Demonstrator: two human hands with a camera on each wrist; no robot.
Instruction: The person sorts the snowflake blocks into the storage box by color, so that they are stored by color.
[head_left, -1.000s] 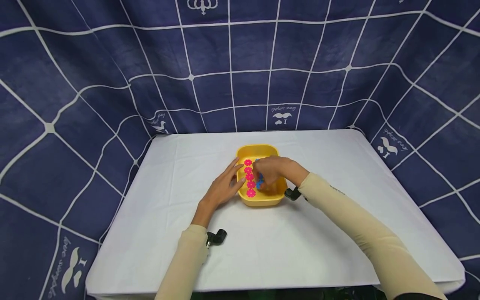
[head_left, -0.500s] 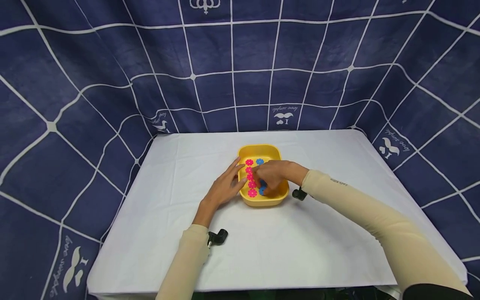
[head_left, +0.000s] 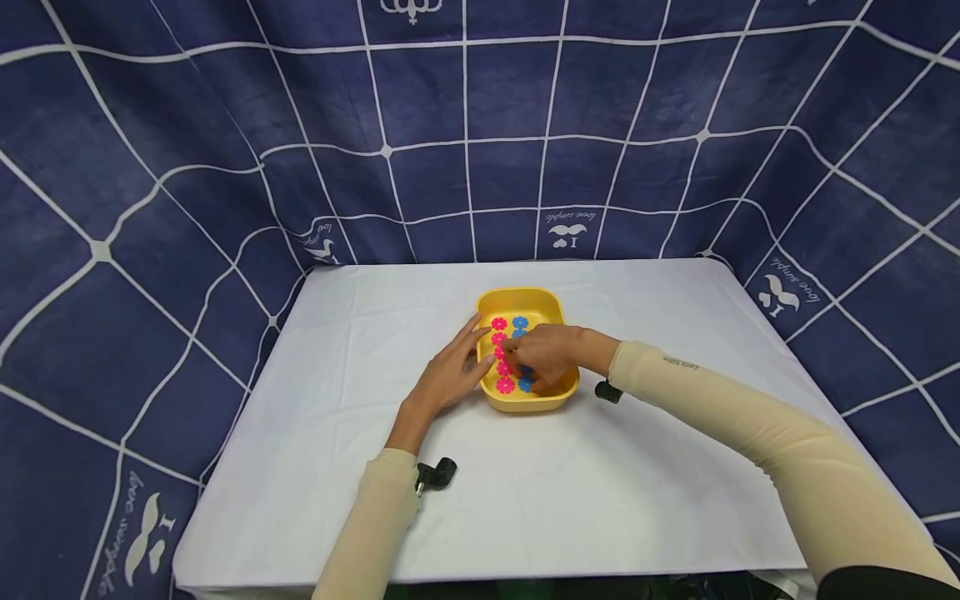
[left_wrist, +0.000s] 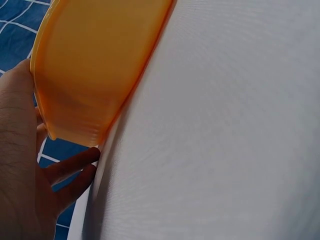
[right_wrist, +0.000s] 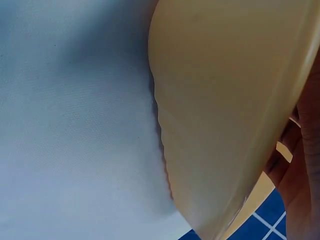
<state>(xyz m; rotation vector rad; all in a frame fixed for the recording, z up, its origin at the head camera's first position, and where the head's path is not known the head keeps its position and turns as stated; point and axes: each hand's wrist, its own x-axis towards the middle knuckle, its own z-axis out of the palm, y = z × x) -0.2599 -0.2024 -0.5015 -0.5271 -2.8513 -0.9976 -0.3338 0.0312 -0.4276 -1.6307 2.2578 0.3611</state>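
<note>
A yellow rectangular tray (head_left: pixel 528 407) stands on the white-covered table. Pink flower-shaped pieces (head_left: pixel 506 385) form a column along its left side. Blue flower-shaped pieces (head_left: pixel 521 322) stand in a second column to their right, partly hidden by my right hand. My left hand (head_left: pixel 442 377) grips the tray's left rim, thumb and forefingers over it, while other fingers lie outside near the corner in the left wrist view. Reaching over the right rim, my right hand (head_left: pixel 549 354) is inside the tray with bent fingers down among the pieces. Whether it pinches one is hidden.
White cloth (head_left: pixel 637 500) covers the table on all sides of the tray. A dark blue curtain with white grid lines (head_left: pixel 502 175) encloses the back and both sides. Each wrist carries a small black camera (head_left: pixel 437 475).
My right hand has shifted slightly within the tray, uncovering blue pieces at the far end. A blue piece under it sits nearer to me than before. My left hand keeps its place on the rim.
</note>
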